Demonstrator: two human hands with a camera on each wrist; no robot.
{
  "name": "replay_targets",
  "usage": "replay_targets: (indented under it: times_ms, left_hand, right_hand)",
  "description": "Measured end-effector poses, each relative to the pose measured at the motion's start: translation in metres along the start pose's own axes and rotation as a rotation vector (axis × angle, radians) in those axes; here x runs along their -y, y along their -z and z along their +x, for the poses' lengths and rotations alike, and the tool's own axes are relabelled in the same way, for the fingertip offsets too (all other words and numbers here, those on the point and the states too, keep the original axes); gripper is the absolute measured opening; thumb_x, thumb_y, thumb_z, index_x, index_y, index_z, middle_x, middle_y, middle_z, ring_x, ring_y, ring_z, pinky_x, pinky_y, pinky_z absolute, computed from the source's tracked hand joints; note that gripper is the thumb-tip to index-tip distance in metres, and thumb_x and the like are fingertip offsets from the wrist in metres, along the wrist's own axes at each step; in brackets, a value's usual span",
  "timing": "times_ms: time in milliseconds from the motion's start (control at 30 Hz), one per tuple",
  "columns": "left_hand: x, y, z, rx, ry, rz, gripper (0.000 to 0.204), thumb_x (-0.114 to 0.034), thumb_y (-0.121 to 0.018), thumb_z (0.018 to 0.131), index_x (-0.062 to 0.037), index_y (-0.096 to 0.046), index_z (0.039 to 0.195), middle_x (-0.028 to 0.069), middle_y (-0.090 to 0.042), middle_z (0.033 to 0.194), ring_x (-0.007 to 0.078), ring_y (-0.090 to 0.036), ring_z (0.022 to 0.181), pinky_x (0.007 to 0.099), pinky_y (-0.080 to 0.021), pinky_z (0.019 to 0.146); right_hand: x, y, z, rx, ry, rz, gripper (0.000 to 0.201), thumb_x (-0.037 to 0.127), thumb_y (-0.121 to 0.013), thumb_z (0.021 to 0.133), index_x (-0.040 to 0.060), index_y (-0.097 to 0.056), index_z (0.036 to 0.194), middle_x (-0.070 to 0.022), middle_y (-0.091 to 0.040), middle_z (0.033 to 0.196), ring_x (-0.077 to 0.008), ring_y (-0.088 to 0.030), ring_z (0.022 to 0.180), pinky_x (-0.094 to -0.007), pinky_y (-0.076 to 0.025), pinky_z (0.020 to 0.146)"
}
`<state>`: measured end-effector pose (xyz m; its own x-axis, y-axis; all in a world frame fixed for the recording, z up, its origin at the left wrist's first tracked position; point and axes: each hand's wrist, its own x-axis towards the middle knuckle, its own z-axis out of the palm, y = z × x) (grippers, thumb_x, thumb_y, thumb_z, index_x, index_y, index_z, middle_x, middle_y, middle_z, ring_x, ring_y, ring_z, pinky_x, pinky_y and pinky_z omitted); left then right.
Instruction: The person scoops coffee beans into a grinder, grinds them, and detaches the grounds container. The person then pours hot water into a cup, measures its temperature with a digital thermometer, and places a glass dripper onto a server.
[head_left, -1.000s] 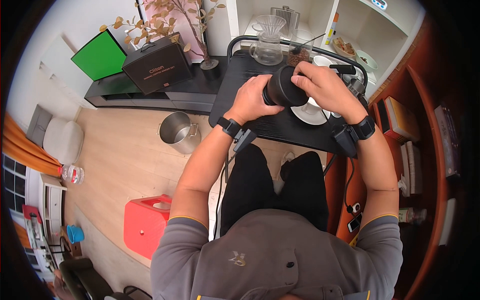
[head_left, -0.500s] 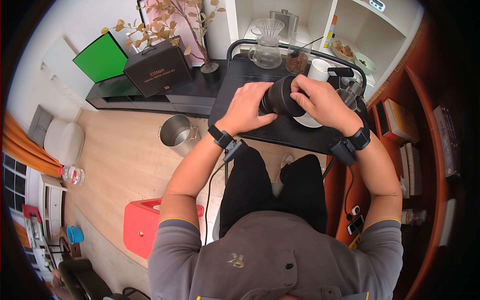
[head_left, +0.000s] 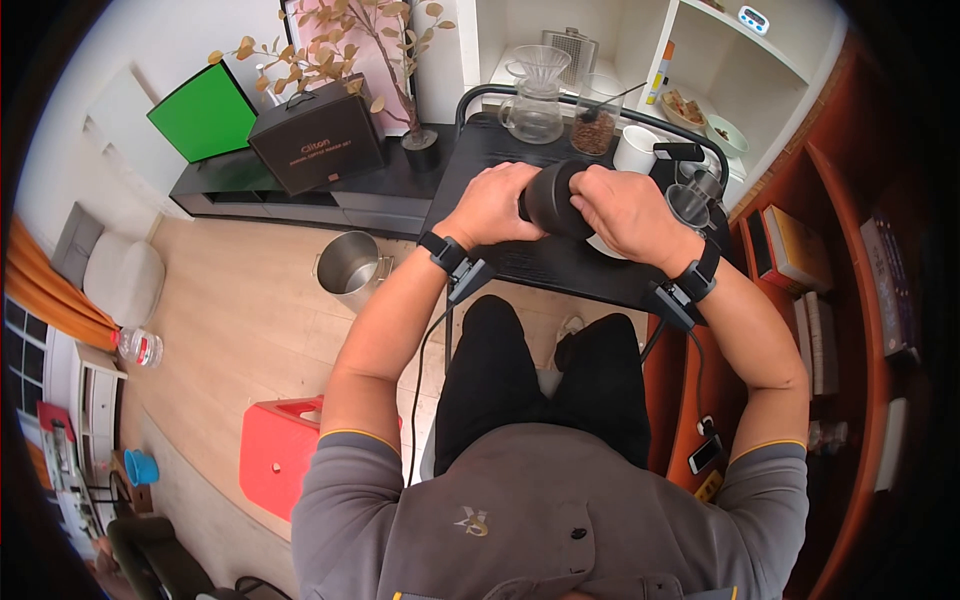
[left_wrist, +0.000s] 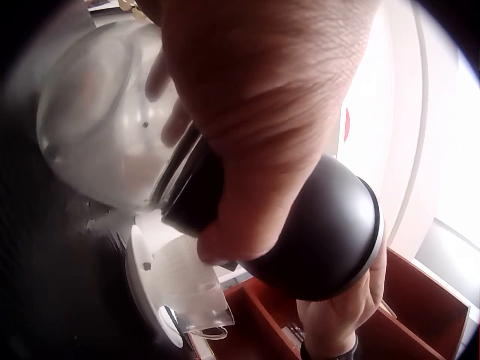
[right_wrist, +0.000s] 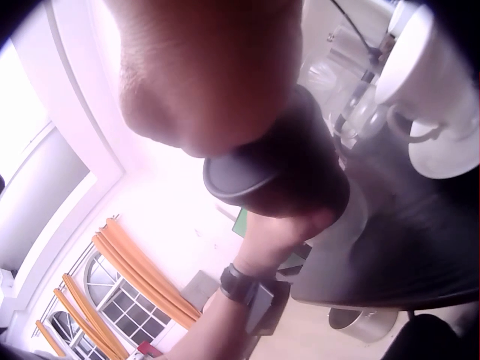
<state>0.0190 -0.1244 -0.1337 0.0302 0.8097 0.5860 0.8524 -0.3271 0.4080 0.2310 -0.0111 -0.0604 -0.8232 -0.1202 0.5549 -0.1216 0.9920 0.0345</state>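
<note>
Both hands hold a black, round-bodied canister (head_left: 553, 203) tilted over the black table. My left hand (head_left: 493, 207) grips its narrower end from the left, thumb across the dark neck in the left wrist view. My right hand (head_left: 628, 215) grips the wide end, fingers curled over it and hiding its end face in the head view. A clear rounded vessel (left_wrist: 97, 112) shows large and blurred beside the canister's dark ring in the left wrist view. Beneath the right hand lies a white saucer (head_left: 605, 248), mostly covered.
At the table's (head_left: 520, 262) back stand a glass carafe with dripper (head_left: 532, 115), a glass of brown beans (head_left: 593, 130) and a white mug (head_left: 634, 150). Metal cups (head_left: 688, 203) stand at right. A metal pot (head_left: 352, 268) and red stool (head_left: 272, 455) are on the floor.
The canister and right hand have shifted left and slightly toward the body. My right fingers now wrap further over its wide end, and my left hand still holds the other end.
</note>
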Motion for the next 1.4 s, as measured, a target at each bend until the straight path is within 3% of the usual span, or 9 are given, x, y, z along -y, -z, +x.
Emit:
replay_targets:
  times_ms: [200, 400, 667, 800, 933, 1033, 1133, 1233, 1400]
  left_hand:
    - [-0.013, -0.028, -0.005, -0.261, 0.108, 0.121, 0.064, -0.026, -0.088, 0.060, -0.0094, -0.065, 0.117, 0.0086, -0.069, 0.114, 0.0327, -0.062, 0.110, 0.0431, -0.047, 0.097]
    - [-0.022, -0.041, -0.008, -0.437, 0.141, 0.154, 0.068, -0.025, -0.086, 0.063, -0.0080, -0.061, 0.124, 0.0117, -0.065, 0.120, 0.0360, -0.059, 0.116, 0.0464, -0.045, 0.100]
    - [-0.003, 0.007, 0.001, 0.048, -0.039, -0.048, 0.072, -0.032, -0.088, 0.063, -0.0089, -0.062, 0.126, 0.0118, -0.065, 0.124, 0.0350, -0.058, 0.119, 0.0447, -0.044, 0.103]
    - [0.000, 0.013, 0.011, 0.140, -0.117, -0.141, 0.071, -0.034, -0.089, 0.060, -0.0086, -0.065, 0.122, 0.0124, -0.068, 0.119, 0.0347, -0.061, 0.115, 0.0444, -0.046, 0.101]
    - [-0.003, 0.011, 0.010, 0.192, 0.012, -0.089, 0.066, -0.036, -0.089, 0.058, -0.0094, -0.068, 0.115, 0.0112, -0.071, 0.113, 0.0340, -0.064, 0.109, 0.0449, -0.048, 0.099]
    - [-0.010, 0.003, 0.004, 0.060, 0.066, -0.018, 0.064, -0.036, -0.088, 0.058, -0.0101, -0.069, 0.114, 0.0101, -0.071, 0.111, 0.0328, -0.064, 0.108, 0.0443, -0.049, 0.098]
    - [-0.015, -0.018, -0.004, -0.148, 0.098, 0.122, 0.064, -0.032, -0.088, 0.059, -0.0096, -0.066, 0.116, 0.0092, -0.070, 0.111, 0.0316, -0.064, 0.108, 0.0436, -0.048, 0.097]
    - [-0.029, -0.033, -0.011, -0.300, 0.169, 0.242, 0.066, -0.028, -0.087, 0.060, -0.0095, -0.063, 0.119, 0.0080, -0.068, 0.114, 0.0309, -0.062, 0.112, 0.0440, -0.046, 0.098]
    - [-0.020, -0.021, -0.011, -0.312, 0.101, 0.162, 0.066, -0.034, -0.089, 0.062, -0.0104, -0.065, 0.120, 0.0089, -0.067, 0.110, 0.0317, -0.060, 0.113, 0.0442, -0.045, 0.098]
  right_hand:
    - [0.001, -0.011, 0.006, -0.033, -0.567, 0.311, 0.020, 0.023, -0.059, 0.100, 0.0039, -0.053, 0.100, -0.0208, -0.066, 0.085, -0.0433, -0.065, 0.081, -0.0477, -0.050, 0.069]
    - [0.008, 0.009, 0.015, 0.066, -0.553, 0.368, 0.017, 0.020, -0.056, 0.098, 0.0039, -0.053, 0.101, -0.0205, -0.066, 0.085, -0.0434, -0.065, 0.081, -0.0483, -0.049, 0.070]
    - [0.004, 0.017, 0.004, 0.170, -0.075, 0.116, 0.017, 0.012, -0.061, 0.087, 0.0083, -0.052, 0.102, -0.0155, -0.063, 0.084, -0.0390, -0.064, 0.078, -0.0484, -0.050, 0.067]
    - [0.011, 0.020, 0.005, 0.184, 0.152, -0.037, 0.023, 0.012, -0.064, 0.082, 0.0087, -0.053, 0.102, -0.0131, -0.061, 0.086, -0.0367, -0.064, 0.076, -0.0465, -0.051, 0.065]
    - [0.006, 0.014, 0.002, 0.163, 0.155, -0.058, 0.022, 0.012, -0.064, 0.083, 0.0083, -0.053, 0.101, -0.0140, -0.061, 0.083, -0.0363, -0.064, 0.076, -0.0467, -0.050, 0.065]
    - [0.003, 0.006, -0.002, 0.137, -0.055, 0.094, 0.018, 0.012, -0.060, 0.088, 0.0073, -0.052, 0.103, -0.0160, -0.062, 0.082, -0.0385, -0.064, 0.076, -0.0486, -0.049, 0.066]
    - [0.002, -0.003, 0.000, 0.069, -0.554, 0.389, 0.013, 0.016, -0.052, 0.096, 0.0041, -0.051, 0.100, -0.0199, -0.063, 0.083, -0.0440, -0.062, 0.078, -0.0488, -0.048, 0.071]
    - [-0.011, -0.012, 0.003, 0.020, -0.704, 0.537, 0.013, 0.016, -0.052, 0.095, 0.0040, -0.051, 0.099, -0.0215, -0.063, 0.082, -0.0440, -0.063, 0.079, -0.0483, -0.048, 0.071]
    - [-0.005, 0.003, 0.009, 0.120, -0.431, 0.344, 0.011, 0.012, -0.051, 0.095, 0.0045, -0.049, 0.104, -0.0210, -0.063, 0.082, -0.0455, -0.063, 0.083, -0.0496, -0.048, 0.070]
